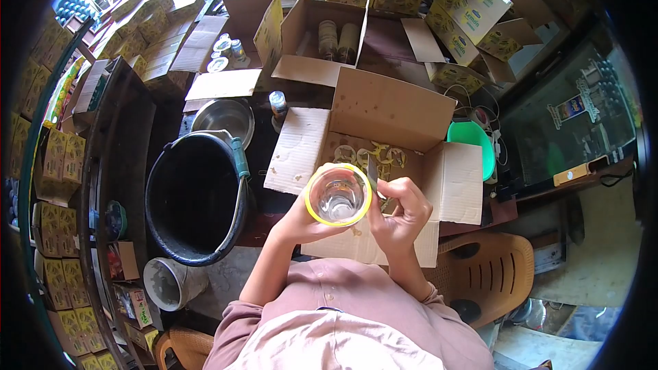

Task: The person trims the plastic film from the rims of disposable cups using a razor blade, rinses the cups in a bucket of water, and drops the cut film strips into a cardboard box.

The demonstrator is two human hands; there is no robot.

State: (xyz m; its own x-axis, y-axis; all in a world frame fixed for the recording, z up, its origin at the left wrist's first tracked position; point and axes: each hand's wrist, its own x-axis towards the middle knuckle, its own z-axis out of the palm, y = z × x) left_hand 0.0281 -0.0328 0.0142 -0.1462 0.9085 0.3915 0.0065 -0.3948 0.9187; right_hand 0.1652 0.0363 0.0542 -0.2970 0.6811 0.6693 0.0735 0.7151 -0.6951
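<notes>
My left hand (296,223) is wrapped round a clear plastic jar (338,199) with a bright yellow rim, its open mouth facing up towards me. The jar looks empty inside. In my right hand (403,218), thumb and fingers pinch a flat grey blade (372,173), which stands against the right side of the yellow rim. Below both hands is an open cardboard box (392,108) with its flaps spread. Inside it lie several yellow rings or strips (393,157), partly covered by my hands and the jar.
A large black bucket (156,199) stands left, with a metal basin (240,115) behind it. A small jar (277,104) stands near the box. A green bowl (473,142) is at right, above a brown plastic chair (504,267). More open cartons (307,27) fill the back.
</notes>
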